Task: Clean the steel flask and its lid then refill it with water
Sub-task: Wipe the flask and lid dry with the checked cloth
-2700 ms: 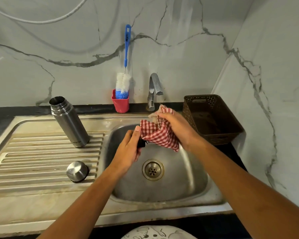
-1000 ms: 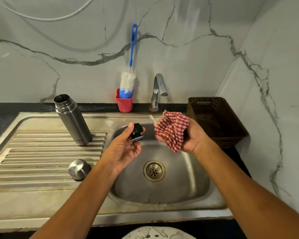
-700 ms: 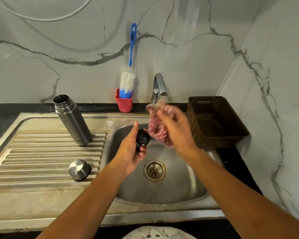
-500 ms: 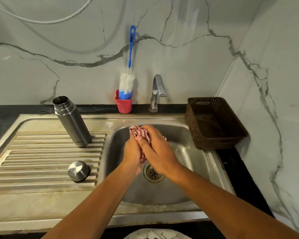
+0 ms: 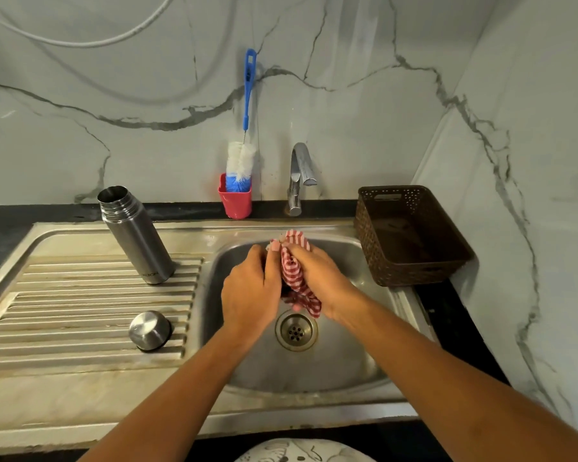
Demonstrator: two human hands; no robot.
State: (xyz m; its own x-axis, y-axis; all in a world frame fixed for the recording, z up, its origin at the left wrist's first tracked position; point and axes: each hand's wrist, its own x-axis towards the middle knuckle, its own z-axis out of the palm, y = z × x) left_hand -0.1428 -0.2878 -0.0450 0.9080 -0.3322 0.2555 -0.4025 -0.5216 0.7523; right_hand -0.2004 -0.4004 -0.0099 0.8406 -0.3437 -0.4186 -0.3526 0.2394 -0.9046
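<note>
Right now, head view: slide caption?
Right hand grips a checked cloth against the left hand over the sink; open flask and cap sit on the drainboard.

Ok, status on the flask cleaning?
Right hand grips red checked cloth over basin; left hand pinches its top edge. Steel flask open, upright on drainboard; steel cap lies apart. Nothing blocking the tap.

2 forearms outstretched, left hand [image 5: 251, 295] and right hand [image 5: 319, 281] together, fingers curled round cloth [image 5: 294, 273]
</note>
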